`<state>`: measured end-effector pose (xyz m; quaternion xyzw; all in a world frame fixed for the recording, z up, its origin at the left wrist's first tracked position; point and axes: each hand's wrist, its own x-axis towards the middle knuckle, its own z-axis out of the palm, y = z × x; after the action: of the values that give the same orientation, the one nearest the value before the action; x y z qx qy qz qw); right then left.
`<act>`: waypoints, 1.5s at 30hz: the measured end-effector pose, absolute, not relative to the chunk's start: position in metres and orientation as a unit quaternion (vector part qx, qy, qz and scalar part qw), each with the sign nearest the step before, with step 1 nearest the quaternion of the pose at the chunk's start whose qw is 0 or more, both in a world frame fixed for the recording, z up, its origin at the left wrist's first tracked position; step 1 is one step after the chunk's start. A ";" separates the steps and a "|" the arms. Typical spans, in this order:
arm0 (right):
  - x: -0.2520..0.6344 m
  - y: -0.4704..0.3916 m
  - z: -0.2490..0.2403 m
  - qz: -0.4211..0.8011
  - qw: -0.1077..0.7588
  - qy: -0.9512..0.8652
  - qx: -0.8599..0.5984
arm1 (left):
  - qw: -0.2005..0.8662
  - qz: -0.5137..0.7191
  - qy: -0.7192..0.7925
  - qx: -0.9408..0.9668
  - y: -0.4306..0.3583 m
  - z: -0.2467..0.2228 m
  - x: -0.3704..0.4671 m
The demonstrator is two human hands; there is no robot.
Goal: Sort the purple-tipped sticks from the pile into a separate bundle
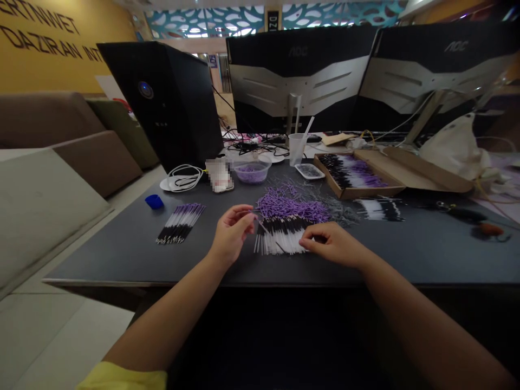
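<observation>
My left hand [232,234] is closed in a pinch on a thin stick [266,229], purplish near the fingertips, which slants down to the right over the row. Beneath it lies a row of slim black-and-white sticks [280,238], side by side. My right hand [331,244] is closed, thumb and forefinger together at the right edge of this row; whatever is between them is too small to make out. Just behind the row spreads a heap of small purple pieces [290,203]. Small grey clear-looking pieces [341,211] lie scattered at its right.
Finished-looking purple, white and black sticks [181,222] lie left, near a blue cap [154,201]. Behind stand a clear bowl [260,174], a small white tray [309,172], a cup with straw [296,150] and a cardboard box [361,192] of sticks. Monitors [300,70] back the desk.
</observation>
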<state>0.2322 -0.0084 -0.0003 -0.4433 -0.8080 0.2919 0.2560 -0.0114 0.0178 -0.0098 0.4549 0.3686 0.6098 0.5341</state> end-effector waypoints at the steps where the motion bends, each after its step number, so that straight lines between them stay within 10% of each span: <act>1: 0.234 -0.008 0.001 0.290 0.266 -0.802 -0.449 | 0.521 0.617 0.376 0.454 0.021 -0.006 -0.016; 17: 0.247 0.000 -0.003 0.287 0.310 -0.775 -0.471 | 0.099 0.216 0.758 0.608 0.104 0.054 -0.175; 45: 0.308 0.047 -0.018 0.297 0.535 -0.548 -0.570 | 0.112 0.139 0.531 0.828 0.024 0.000 -0.033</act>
<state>0.3077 0.0468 -0.0183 -0.5704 -0.5484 0.2966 0.5347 -0.0325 0.0237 -0.0001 0.8283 0.5310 0.1391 0.1125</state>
